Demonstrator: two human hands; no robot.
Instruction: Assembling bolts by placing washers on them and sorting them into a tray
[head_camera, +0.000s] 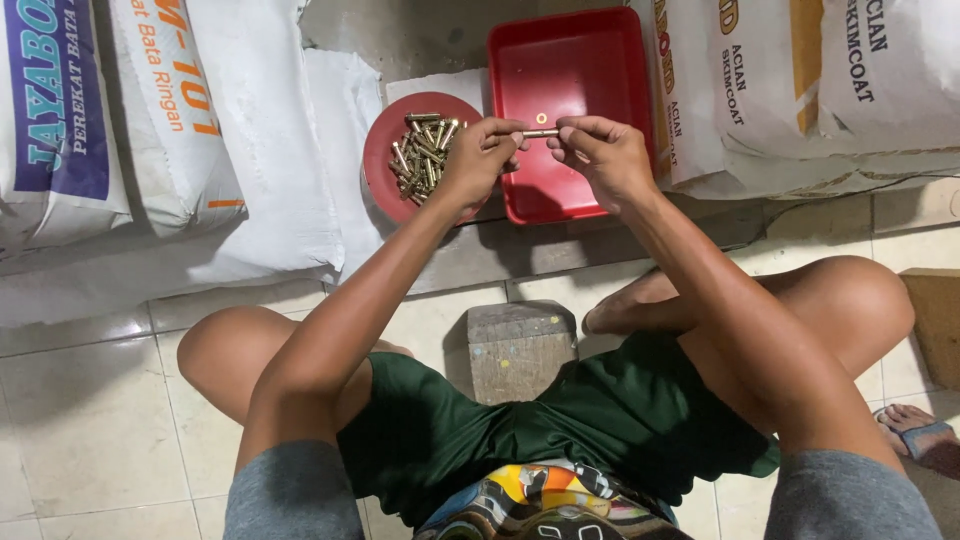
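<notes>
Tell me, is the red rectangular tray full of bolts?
No, the red rectangular tray holds only one small ring-shaped piece; the pile of bolts lies on the round red plate beside it.

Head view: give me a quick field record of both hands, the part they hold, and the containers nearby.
left hand: pinches one end of a short brass-coloured metal bolt
right hand: pinches the other end
bolt pose: level, held above the red rectangular plastic tray
tray contents: one small brass-coloured ring
round red plastic plate: left of the tray, piled with brass-coloured bolts
surroundings: white sacks on both sides
</notes>
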